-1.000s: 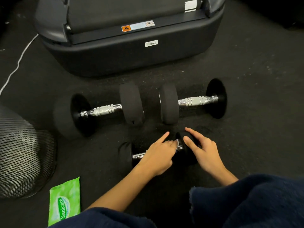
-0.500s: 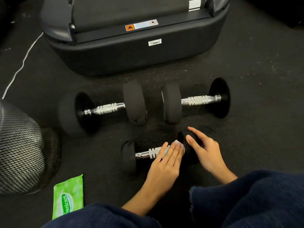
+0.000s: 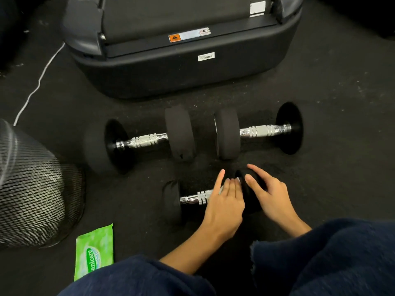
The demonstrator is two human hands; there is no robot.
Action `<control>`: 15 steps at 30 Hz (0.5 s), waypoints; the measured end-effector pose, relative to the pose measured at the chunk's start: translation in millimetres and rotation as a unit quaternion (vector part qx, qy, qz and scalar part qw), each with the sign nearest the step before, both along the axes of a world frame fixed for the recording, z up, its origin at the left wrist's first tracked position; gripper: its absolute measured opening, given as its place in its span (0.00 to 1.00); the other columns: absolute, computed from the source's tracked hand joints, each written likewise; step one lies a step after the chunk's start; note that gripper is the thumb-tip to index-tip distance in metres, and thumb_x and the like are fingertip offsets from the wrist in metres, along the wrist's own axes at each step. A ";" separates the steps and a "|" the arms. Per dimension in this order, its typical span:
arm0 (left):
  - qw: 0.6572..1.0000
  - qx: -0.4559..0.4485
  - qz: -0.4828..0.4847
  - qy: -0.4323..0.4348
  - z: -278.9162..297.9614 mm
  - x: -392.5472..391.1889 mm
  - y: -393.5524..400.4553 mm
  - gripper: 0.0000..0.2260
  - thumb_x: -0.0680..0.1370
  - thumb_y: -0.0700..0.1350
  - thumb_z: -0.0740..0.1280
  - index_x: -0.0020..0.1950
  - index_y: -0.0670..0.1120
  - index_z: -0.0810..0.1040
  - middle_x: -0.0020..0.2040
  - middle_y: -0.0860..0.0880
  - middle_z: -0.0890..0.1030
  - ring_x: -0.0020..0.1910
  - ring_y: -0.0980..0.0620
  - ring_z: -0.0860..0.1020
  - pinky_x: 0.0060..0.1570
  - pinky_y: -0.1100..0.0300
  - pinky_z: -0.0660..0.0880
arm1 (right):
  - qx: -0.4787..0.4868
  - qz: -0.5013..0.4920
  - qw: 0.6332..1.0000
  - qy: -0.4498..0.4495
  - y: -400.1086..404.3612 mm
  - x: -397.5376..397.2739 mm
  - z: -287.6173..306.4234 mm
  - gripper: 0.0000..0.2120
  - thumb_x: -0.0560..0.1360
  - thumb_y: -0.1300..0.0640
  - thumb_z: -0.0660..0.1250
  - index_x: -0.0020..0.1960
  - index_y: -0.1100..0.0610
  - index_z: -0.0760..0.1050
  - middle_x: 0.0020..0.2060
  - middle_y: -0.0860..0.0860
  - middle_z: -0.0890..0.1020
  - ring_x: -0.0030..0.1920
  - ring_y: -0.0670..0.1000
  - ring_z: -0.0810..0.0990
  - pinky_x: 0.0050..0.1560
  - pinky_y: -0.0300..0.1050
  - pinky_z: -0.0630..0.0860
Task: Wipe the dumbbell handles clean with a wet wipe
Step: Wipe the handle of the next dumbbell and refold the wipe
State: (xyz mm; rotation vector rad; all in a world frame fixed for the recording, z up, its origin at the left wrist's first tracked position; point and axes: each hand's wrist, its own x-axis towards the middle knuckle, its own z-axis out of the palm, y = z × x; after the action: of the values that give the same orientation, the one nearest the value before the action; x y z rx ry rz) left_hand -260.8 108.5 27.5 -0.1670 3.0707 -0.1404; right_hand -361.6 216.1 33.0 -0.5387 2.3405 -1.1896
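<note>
The left hand (image 3: pixel 224 201) lies flat, fingers straight and together, pressing on the right part of the chrome handle of the small dumbbell (image 3: pixel 195 198), which rests on the floor. Just beside it, the right hand (image 3: pixel 271 195) cups that dumbbell's right weight, thumb on the inner face and forefinger over the top. Beyond the small dumbbell, two larger ones lie end to end: the left big dumbbell (image 3: pixel 145 141) and the right big dumbbell (image 3: pixel 259 130). A green wipes pack (image 3: pixel 94 251) lies nearer, to its left.

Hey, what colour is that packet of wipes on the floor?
The wipes packet is bright green, clearest in the head view.
</note>
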 end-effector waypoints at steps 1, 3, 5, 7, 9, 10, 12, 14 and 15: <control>1.000 0.016 0.007 -0.006 -1.5 5.3 4.3 0.29 0.71 0.39 0.49 0.69 0.32 0.70 0.64 0.35 0.77 0.66 0.41 0.74 0.76 0.42 0.46 | 0.000 0.001 1.000 -0.001 0.8 0.3 -0.2 0.21 0.79 0.47 0.64 0.71 0.48 0.71 0.59 0.50 0.81 0.58 0.47 0.78 0.61 0.44 0.73; 0.999 0.036 -0.003 -0.012 -5.2 13.8 11.7 0.27 0.71 0.39 0.49 0.65 0.33 0.75 0.61 0.36 0.79 0.64 0.41 0.77 0.73 0.42 0.54 | -0.005 0.003 1.000 -0.008 2.8 2.1 -0.2 0.22 0.78 0.48 0.64 0.72 0.48 0.70 0.60 0.50 0.80 0.59 0.47 0.77 0.62 0.46 0.74; 0.999 0.042 -0.012 -0.014 -6.4 16.7 10.4 0.25 0.73 0.39 0.50 0.65 0.35 0.75 0.62 0.37 0.79 0.65 0.42 0.76 0.73 0.41 0.58 | -0.010 0.002 1.000 -0.014 3.7 3.7 -0.6 0.22 0.78 0.48 0.64 0.72 0.47 0.69 0.61 0.49 0.79 0.59 0.47 0.77 0.63 0.48 0.74; 0.999 0.036 -0.009 0.004 -10.6 11.8 5.5 0.25 0.73 0.39 0.50 0.66 0.35 0.74 0.63 0.39 0.79 0.66 0.43 0.75 0.72 0.42 0.59 | -0.013 0.001 1.000 -0.015 3.2 2.8 -0.3 0.22 0.79 0.48 0.63 0.72 0.47 0.69 0.61 0.49 0.79 0.59 0.46 0.77 0.63 0.47 0.74; 0.999 0.038 0.011 0.008 -13.9 5.7 1.8 0.27 0.72 0.40 0.49 0.67 0.35 0.74 0.63 0.39 0.79 0.66 0.44 0.75 0.72 0.43 0.59 | -0.016 0.003 1.000 -0.018 2.5 1.1 0.8 0.21 0.79 0.48 0.64 0.72 0.47 0.69 0.60 0.48 0.79 0.57 0.44 0.77 0.60 0.42 0.74; 0.999 0.041 0.016 0.016 -16.5 4.0 1.5 0.28 0.71 0.40 0.49 0.67 0.35 0.74 0.63 0.39 0.79 0.66 0.44 0.76 0.72 0.43 0.59 | -0.017 0.004 1.000 -0.021 2.6 0.5 1.1 0.21 0.79 0.49 0.64 0.72 0.47 0.69 0.59 0.48 0.79 0.56 0.43 0.77 0.59 0.41 0.74; 0.998 0.037 0.012 0.048 -22.5 6.2 4.1 0.26 0.73 0.39 0.50 0.66 0.35 0.75 0.63 0.38 0.79 0.66 0.44 0.76 0.73 0.45 0.59 | -0.013 0.007 1.000 -0.024 3.6 -0.1 0.9 0.21 0.79 0.48 0.64 0.72 0.46 0.70 0.60 0.48 0.79 0.57 0.44 0.77 0.59 0.42 0.75; 0.995 0.031 0.007 0.096 -29.3 15.3 7.4 0.23 0.76 0.38 0.53 0.68 0.36 0.74 0.66 0.39 0.77 0.68 0.45 0.73 0.74 0.46 0.59 | -0.013 0.008 0.999 -0.028 4.8 -0.7 0.5 0.22 0.78 0.47 0.64 0.72 0.46 0.70 0.60 0.48 0.79 0.58 0.45 0.77 0.60 0.44 0.75; 0.993 0.027 0.007 0.113 -32.4 20.5 8.9 0.22 0.77 0.38 0.53 0.69 0.37 0.72 0.68 0.40 0.75 0.70 0.45 0.71 0.74 0.45 0.60 | -0.014 0.008 0.999 -0.031 4.9 -1.2 0.0 0.22 0.78 0.47 0.64 0.71 0.45 0.69 0.60 0.47 0.79 0.58 0.45 0.77 0.61 0.44 0.75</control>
State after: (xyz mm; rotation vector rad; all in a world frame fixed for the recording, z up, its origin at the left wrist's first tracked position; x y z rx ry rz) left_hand -240.2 117.4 -4.9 -0.2161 3.2943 -0.0380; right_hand -362.8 221.1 33.0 -0.5220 2.2663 -1.2151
